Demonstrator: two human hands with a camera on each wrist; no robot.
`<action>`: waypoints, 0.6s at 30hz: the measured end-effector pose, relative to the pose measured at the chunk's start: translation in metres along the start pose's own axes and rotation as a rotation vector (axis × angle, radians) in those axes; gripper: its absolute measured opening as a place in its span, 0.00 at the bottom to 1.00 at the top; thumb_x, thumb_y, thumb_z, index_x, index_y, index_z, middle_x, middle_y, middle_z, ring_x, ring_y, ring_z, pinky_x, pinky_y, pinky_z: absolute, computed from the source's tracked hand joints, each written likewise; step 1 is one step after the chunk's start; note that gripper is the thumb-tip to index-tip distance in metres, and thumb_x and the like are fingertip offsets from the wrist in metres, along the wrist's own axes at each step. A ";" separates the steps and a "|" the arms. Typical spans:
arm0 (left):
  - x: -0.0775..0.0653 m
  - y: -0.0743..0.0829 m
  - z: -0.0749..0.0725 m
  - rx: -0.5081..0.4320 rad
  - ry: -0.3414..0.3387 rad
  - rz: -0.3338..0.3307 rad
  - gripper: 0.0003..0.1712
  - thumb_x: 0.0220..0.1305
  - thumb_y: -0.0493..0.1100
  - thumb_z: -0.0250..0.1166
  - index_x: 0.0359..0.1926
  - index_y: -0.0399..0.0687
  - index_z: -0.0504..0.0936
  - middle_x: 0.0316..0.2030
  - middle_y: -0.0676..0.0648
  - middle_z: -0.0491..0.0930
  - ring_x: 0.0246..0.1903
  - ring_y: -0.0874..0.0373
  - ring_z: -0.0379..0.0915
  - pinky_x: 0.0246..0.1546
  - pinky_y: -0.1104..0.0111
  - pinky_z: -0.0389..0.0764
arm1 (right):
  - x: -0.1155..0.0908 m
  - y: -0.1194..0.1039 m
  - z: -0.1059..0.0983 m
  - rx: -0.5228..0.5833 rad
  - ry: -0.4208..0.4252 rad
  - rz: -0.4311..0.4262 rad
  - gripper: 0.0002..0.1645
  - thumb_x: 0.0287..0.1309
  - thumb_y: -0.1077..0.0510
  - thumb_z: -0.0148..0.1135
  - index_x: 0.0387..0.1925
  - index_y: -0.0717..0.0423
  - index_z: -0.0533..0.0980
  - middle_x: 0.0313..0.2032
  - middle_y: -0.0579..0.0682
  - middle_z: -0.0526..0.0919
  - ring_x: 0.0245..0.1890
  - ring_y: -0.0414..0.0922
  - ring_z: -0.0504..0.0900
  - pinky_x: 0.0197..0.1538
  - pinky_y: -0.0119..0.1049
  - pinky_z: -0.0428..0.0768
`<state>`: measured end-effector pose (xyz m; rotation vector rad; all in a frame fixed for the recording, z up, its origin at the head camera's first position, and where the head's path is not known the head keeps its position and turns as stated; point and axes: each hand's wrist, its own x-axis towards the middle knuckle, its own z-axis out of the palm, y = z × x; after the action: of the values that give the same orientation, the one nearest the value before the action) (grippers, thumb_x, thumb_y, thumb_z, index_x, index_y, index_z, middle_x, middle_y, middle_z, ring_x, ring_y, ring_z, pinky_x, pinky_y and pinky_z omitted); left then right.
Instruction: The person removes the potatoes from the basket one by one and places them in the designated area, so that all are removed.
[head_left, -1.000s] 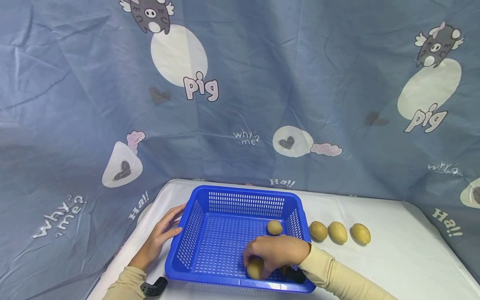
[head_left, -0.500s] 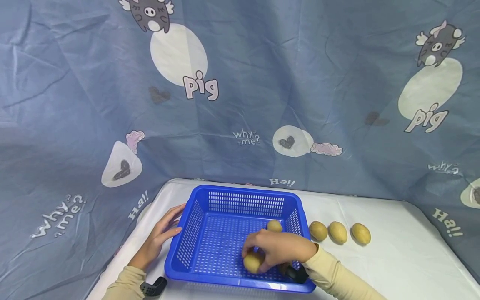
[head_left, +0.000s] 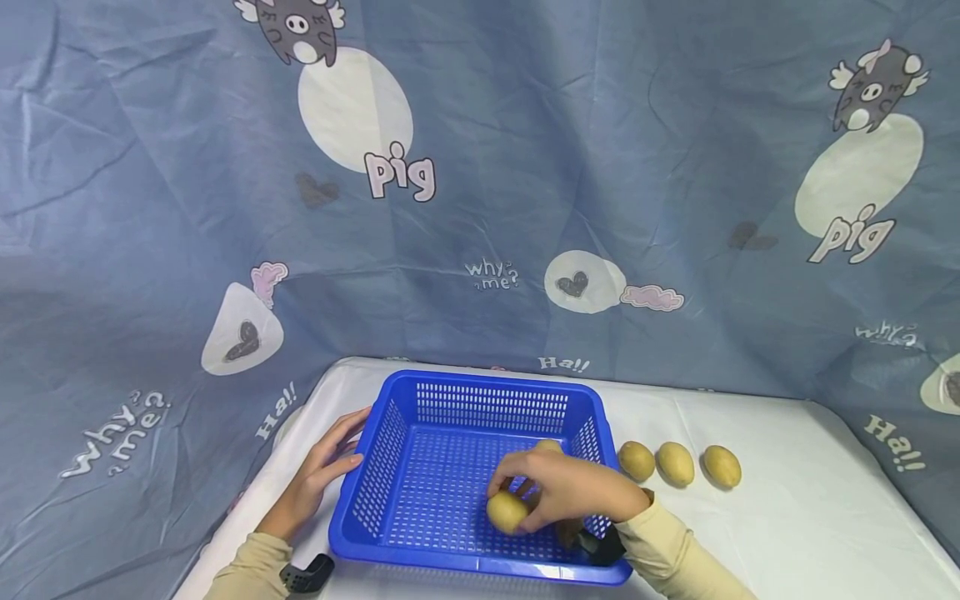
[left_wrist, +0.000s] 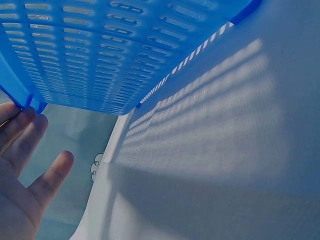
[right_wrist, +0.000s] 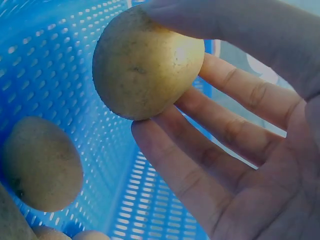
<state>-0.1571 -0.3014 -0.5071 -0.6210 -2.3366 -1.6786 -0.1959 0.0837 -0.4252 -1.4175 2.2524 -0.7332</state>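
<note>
My right hand [head_left: 551,487] pinches a yellow-brown potato [head_left: 507,511] between thumb and fingertips, over the front right of a blue plastic basket [head_left: 480,564]. The right wrist view shows the thumb across one side of this potato [right_wrist: 145,70] and the fingertips against the other. Another potato [right_wrist: 42,164] is in the basket there, with more partly cut off at the bottom edge. Toward the basket's back right, a potato [head_left: 548,447] is half hidden behind my right hand. At the left rim my left hand [head_left: 318,471] rests with extended fingers; its fingertips [left_wrist: 37,120] touch the blue edge.
Three potatoes lie in a row on the white table [head_left: 787,517] right of the basket, the nearest potato [head_left: 637,462] close to its wall. A black strap-like object [head_left: 309,575] shows by my left sleeve. A blue printed curtain [head_left: 480,208] hangs behind the table.
My right hand has risen slightly from the basket's floor with the potato in its grip, its wrist shifting a little to the right. My left hand and the basket have stayed put.
</note>
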 end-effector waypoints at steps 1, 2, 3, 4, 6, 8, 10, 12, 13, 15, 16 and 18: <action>0.000 0.000 0.000 -0.003 0.001 0.003 0.36 0.69 0.33 0.52 0.78 0.40 0.61 0.73 0.32 0.65 0.69 0.74 0.64 0.66 0.79 0.68 | -0.001 0.000 -0.001 0.021 0.008 -0.001 0.26 0.49 0.61 0.81 0.51 0.49 0.82 0.51 0.42 0.86 0.46 0.32 0.85 0.48 0.23 0.85; 0.000 0.000 0.000 -0.005 0.001 0.006 0.36 0.69 0.33 0.52 0.78 0.40 0.61 0.73 0.31 0.65 0.69 0.74 0.65 0.66 0.79 0.69 | -0.001 0.001 -0.001 0.041 0.015 -0.003 0.26 0.49 0.61 0.81 0.51 0.48 0.82 0.51 0.42 0.86 0.46 0.32 0.86 0.48 0.24 0.85; 0.000 0.000 0.000 -0.008 0.001 0.009 0.36 0.69 0.33 0.52 0.78 0.40 0.61 0.72 0.31 0.65 0.69 0.74 0.65 0.66 0.79 0.69 | -0.002 0.001 -0.002 0.066 0.023 -0.003 0.26 0.49 0.61 0.81 0.51 0.48 0.82 0.51 0.42 0.86 0.46 0.32 0.86 0.48 0.24 0.85; 0.000 0.000 0.000 -0.010 0.002 0.010 0.36 0.69 0.33 0.52 0.78 0.39 0.61 0.72 0.30 0.65 0.69 0.74 0.65 0.66 0.80 0.69 | -0.002 0.001 -0.002 0.094 0.028 -0.002 0.25 0.49 0.61 0.80 0.51 0.48 0.82 0.50 0.43 0.86 0.47 0.32 0.86 0.48 0.25 0.86; 0.000 0.000 0.000 -0.011 0.003 0.012 0.36 0.69 0.33 0.52 0.78 0.39 0.62 0.72 0.30 0.65 0.69 0.74 0.65 0.65 0.81 0.68 | -0.003 0.002 -0.003 0.140 0.042 0.004 0.25 0.50 0.61 0.80 0.51 0.48 0.82 0.50 0.42 0.85 0.48 0.33 0.85 0.49 0.25 0.86; 0.000 0.001 0.000 -0.010 0.004 0.014 0.36 0.69 0.33 0.52 0.78 0.40 0.62 0.72 0.31 0.65 0.69 0.74 0.65 0.65 0.81 0.68 | -0.004 0.002 -0.004 0.186 0.058 0.015 0.25 0.49 0.62 0.80 0.51 0.48 0.82 0.50 0.43 0.85 0.50 0.33 0.84 0.50 0.26 0.86; 0.000 0.001 0.000 -0.005 0.006 0.017 0.36 0.69 0.33 0.52 0.78 0.40 0.62 0.72 0.31 0.66 0.69 0.74 0.65 0.65 0.81 0.68 | -0.005 0.003 -0.004 0.217 0.082 0.013 0.26 0.49 0.62 0.80 0.51 0.48 0.82 0.51 0.43 0.85 0.50 0.34 0.84 0.51 0.28 0.86; 0.000 0.001 0.001 0.000 0.006 0.022 0.36 0.69 0.33 0.52 0.78 0.40 0.62 0.72 0.31 0.66 0.69 0.74 0.65 0.65 0.81 0.68 | -0.006 0.004 -0.005 0.244 0.112 0.006 0.26 0.49 0.63 0.79 0.51 0.48 0.81 0.51 0.44 0.85 0.51 0.35 0.84 0.52 0.29 0.86; 0.000 0.001 0.001 0.002 0.007 0.023 0.36 0.69 0.33 0.52 0.78 0.40 0.62 0.72 0.32 0.66 0.69 0.74 0.65 0.65 0.81 0.68 | -0.006 0.004 -0.005 0.256 0.128 -0.001 0.26 0.49 0.63 0.79 0.51 0.48 0.81 0.51 0.45 0.85 0.51 0.36 0.85 0.52 0.30 0.87; 0.000 0.000 0.001 0.005 0.008 0.026 0.36 0.69 0.33 0.52 0.78 0.40 0.62 0.72 0.32 0.66 0.69 0.74 0.65 0.65 0.81 0.67 | -0.007 0.005 -0.006 0.277 0.163 -0.011 0.25 0.50 0.61 0.79 0.51 0.47 0.81 0.50 0.46 0.85 0.51 0.37 0.85 0.52 0.31 0.87; 0.000 0.000 0.001 0.004 0.008 0.027 0.36 0.69 0.32 0.52 0.78 0.40 0.62 0.72 0.32 0.66 0.69 0.74 0.65 0.65 0.81 0.67 | -0.008 0.005 -0.006 0.285 0.180 -0.017 0.25 0.50 0.61 0.80 0.51 0.47 0.81 0.50 0.46 0.86 0.51 0.37 0.84 0.53 0.31 0.87; 0.000 0.000 0.000 0.003 0.008 0.025 0.36 0.69 0.33 0.52 0.78 0.40 0.62 0.72 0.32 0.66 0.69 0.74 0.64 0.65 0.81 0.67 | -0.009 0.006 -0.006 0.308 0.206 -0.021 0.24 0.52 0.58 0.80 0.51 0.46 0.81 0.50 0.47 0.85 0.52 0.37 0.84 0.54 0.33 0.87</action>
<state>-0.1568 -0.3011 -0.5073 -0.6397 -2.3161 -1.6629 -0.2001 0.0953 -0.4238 -1.2678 2.1534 -1.2241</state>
